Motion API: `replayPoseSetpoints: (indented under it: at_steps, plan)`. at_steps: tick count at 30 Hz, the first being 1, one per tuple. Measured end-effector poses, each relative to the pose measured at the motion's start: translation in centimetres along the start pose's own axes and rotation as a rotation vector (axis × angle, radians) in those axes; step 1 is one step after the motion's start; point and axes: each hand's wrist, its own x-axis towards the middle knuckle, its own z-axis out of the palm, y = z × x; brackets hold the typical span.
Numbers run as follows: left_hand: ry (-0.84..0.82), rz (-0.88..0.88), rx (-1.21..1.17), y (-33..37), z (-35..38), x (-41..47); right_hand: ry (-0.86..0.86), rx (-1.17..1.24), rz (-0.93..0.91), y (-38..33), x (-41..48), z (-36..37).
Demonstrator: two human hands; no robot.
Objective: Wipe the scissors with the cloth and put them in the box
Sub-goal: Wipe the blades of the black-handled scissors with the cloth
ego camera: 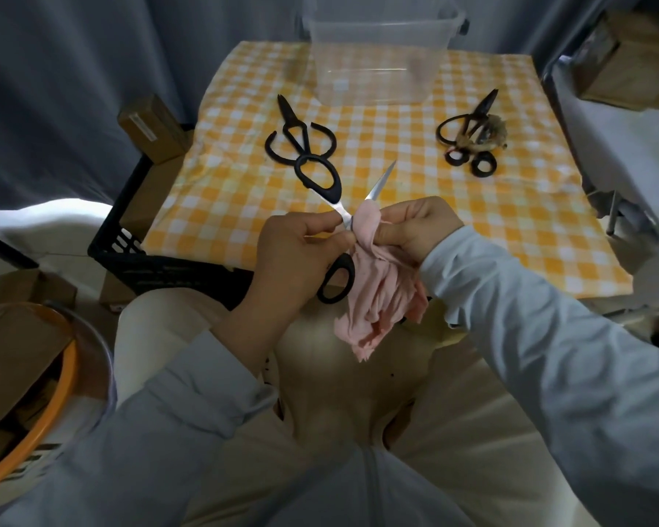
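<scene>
Black-handled steel scissors held open over the lap, at the near table edge. Left hand fingers pinch them near the pivot. Right hand fingers pinch the crumpled pink cloth round one blade. Best to stroke from pivot to tip along the blade's spine, with the cloth kept thick. Clear plastic box sits at the far edge.
</scene>
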Motion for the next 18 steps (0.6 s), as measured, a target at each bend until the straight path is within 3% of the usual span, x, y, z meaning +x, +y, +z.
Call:
replayPoseSetpoints:
  at_steps: [4,9,15,18]
  plan:
    - [0.005,-0.073,-0.123,-0.16,-0.07,-0.01,0.037,-0.045,-0.015,-0.11,0.08,0.11]
    - [-0.02,-0.028,-0.152,-0.09,-0.03,-0.23,-0.07,0.022,-0.03,-0.37,-0.32,0.38]
    - [-0.017,-0.058,-0.179,-0.35,-0.05,-0.29,0.042,-0.002,-0.025,-0.57,-0.04,0.44]
    - [-0.022,-0.093,-0.25,-0.1,-0.08,-0.36,0.007,0.02,-0.004,-0.38,-0.04,0.41]
